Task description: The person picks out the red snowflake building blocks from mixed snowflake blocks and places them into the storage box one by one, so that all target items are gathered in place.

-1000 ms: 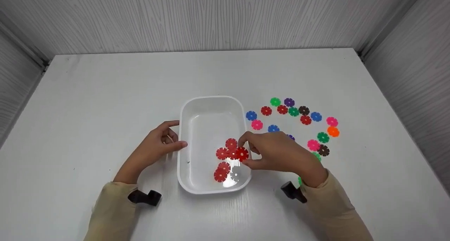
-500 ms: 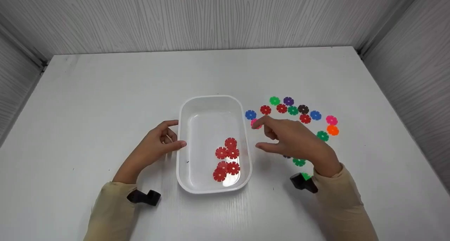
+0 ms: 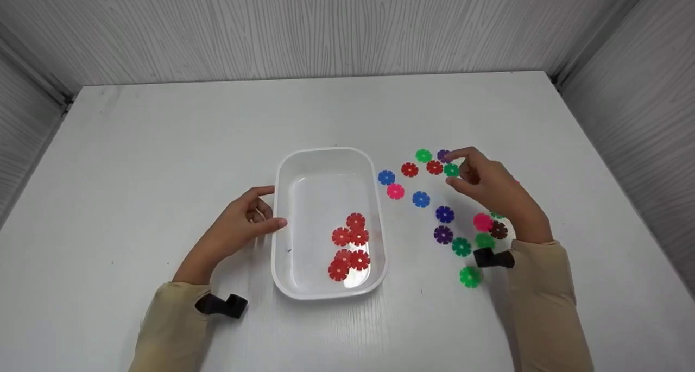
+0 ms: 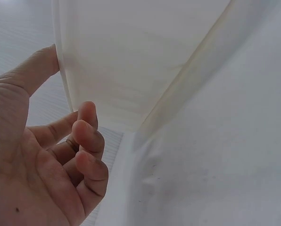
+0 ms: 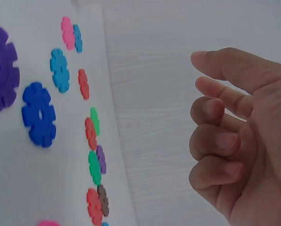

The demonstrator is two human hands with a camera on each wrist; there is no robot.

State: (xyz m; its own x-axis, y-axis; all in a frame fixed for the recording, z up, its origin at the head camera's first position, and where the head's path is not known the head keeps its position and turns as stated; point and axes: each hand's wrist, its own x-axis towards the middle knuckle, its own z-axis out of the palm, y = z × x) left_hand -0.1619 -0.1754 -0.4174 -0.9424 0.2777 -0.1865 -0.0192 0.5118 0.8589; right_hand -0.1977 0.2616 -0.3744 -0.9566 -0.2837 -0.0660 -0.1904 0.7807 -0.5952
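My left hand (image 3: 241, 221) holds the left side of a white plastic tray (image 3: 315, 203), thumb over the rim and index finger against the outer wall. In the left wrist view the other fingers are curled beneath the index finger. Several red interlocking discs (image 3: 341, 236) lie in the tray's near right part, some overlapping. My right hand (image 3: 497, 184) is over the loose discs at the right with nothing in it, thumb and index finger apart. Its index fingertip overlaps a purple disc (image 3: 443, 156) in the head view. Near it lie a red disc (image 3: 434, 167) and a green disc (image 3: 451, 170).
More discs are scattered right of the tray: a blue disc (image 3: 421, 199), a pink disc (image 3: 395, 191), a dark brown disc (image 3: 498, 230) and a bright green disc (image 3: 471, 277) among them. The right hand and forearm hide some. A grey wood-grain panel (image 3: 326, 30) stands behind the white table (image 3: 190, 133).
My right hand let go of a red disc in the tray, then moved out over the rim, to the right and away from me, above the scattered discs. The left hand stayed put.
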